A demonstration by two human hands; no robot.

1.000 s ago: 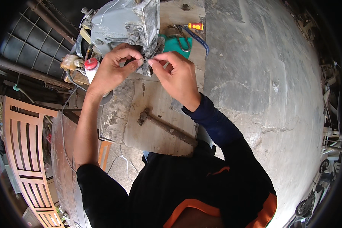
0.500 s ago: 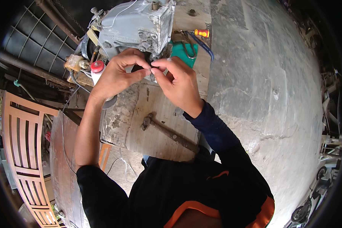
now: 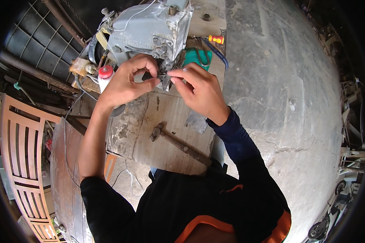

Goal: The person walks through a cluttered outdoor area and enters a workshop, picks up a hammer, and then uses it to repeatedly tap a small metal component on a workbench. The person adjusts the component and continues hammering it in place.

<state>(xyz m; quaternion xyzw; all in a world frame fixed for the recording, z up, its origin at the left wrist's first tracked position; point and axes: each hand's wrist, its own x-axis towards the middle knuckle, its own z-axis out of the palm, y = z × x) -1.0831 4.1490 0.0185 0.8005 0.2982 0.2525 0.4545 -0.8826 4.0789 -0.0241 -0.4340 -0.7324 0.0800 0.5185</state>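
Observation:
Both hands are raised in front of the grey sewing machine [image 3: 144, 30], close to its needle end. My left hand [image 3: 127, 83] curls its thumb and forefinger into a near-closed pinch. Facing it, a short gap away, my right hand [image 3: 198, 87] brings its thumb and forefinger close together. Whatever lies between the fingertips is too small to make out. A white thread [image 3: 127, 27] runs over the top of the machine. Below the hands, a hammer [image 3: 178, 142] with a worn handle lies slantwise on the wooden machine table [image 3: 150, 156].
Behind my right hand are a green cloth or pad [image 3: 192, 58], a screwdriver with a red and yellow handle [image 3: 216, 39] and a blue-handled tool [image 3: 220, 56]. A red-capped white bottle [image 3: 105, 75] stands by my left wrist. A wooden slatted bench [image 3: 26, 150] is at left.
My fingertips, touching before, have drawn apart; the right hand has shifted right and slightly down. A flat grey patch on the table now shows below it.

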